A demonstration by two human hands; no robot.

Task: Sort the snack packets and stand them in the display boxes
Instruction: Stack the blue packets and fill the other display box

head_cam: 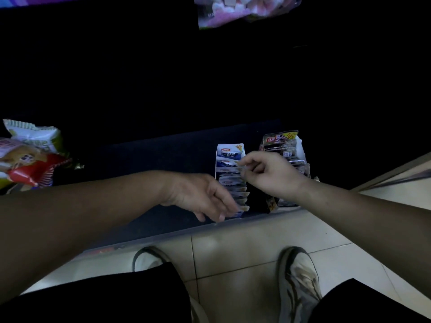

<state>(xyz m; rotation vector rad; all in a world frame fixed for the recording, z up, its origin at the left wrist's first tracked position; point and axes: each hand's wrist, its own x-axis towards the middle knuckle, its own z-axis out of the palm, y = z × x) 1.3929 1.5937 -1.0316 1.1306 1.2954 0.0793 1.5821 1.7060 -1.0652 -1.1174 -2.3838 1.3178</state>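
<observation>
Your right hand (pixel 268 173) is closed in a pinch, thumb and forefinger on the top edge of a packet (pixel 241 168) near the middle of the frame. Your left hand (pixel 205 199) lies open, its fingers reaching down against the near end of the blue-and-white display box (pixel 229 150).

The main risk is the row toppling. The packets look thin and lean on one another, so if you pull the pinched one sideways or let it go before it seats, its neighbours may fan over or slide out at the near end. That end sits right at the shelf (pixel 151 159) lip, and if your left hand nudges the box outward, it could tip toward the floor (pixel 233 252). The light is poor too, so you could easily mix up the printed faces and put a packet in the wrong box.

The blue-and-white display box holds a row of packets (pixel 235 190) standing on edge, front to back, and it looks nearly full. Just to its right, the dark display box (pixel 279 138) holds dark packets (pixel 289 157), partly hidden behind your right hand; I cannot tell how many there are.

Loose snack bags (pixel 25 155) lie at the left edge of the frame, and a marshmallow bag (pixel 242 12) hangs at the top.
</observation>
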